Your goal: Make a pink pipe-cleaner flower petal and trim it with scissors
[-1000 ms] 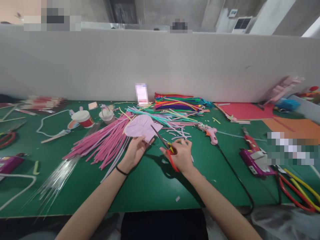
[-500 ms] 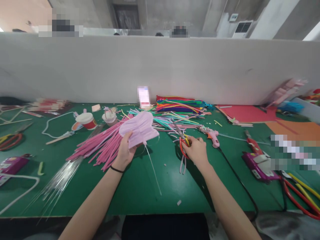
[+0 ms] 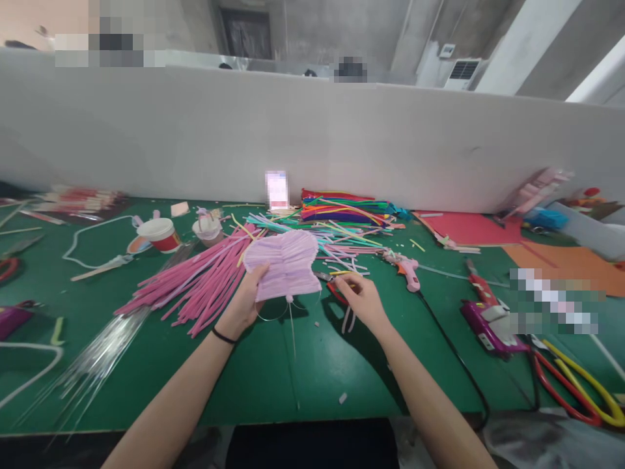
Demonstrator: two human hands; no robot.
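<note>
My left hand (image 3: 244, 303) is closed on the lower edge of a lilac pleated heart-shaped piece (image 3: 288, 260) and holds it up just above the green table (image 3: 273, 378). A thin wire (image 3: 291, 329) hangs from the piece's bottom point. My right hand (image 3: 361, 301) is just to its right, low over the table, fingers curled on the red-handled scissors (image 3: 336, 291), whose blades point left toward the piece. Pale pipe-cleaner scraps (image 3: 349, 319) lie under that hand.
A pink pipe-cleaner bundle (image 3: 195, 286) fans out on the left, above clear wires (image 3: 97, 358). Coloured pipe cleaners (image 3: 342, 205) are stacked at the back. A pink glue gun (image 3: 404, 267), a purple one (image 3: 488, 316), two cups (image 3: 159, 233), red (image 3: 469, 228) and orange sheets (image 3: 561, 257) surround them.
My right hand took the scissors away from the lilac piece out to the right, then back left near it. My left hand turned the piece and raised it.
</note>
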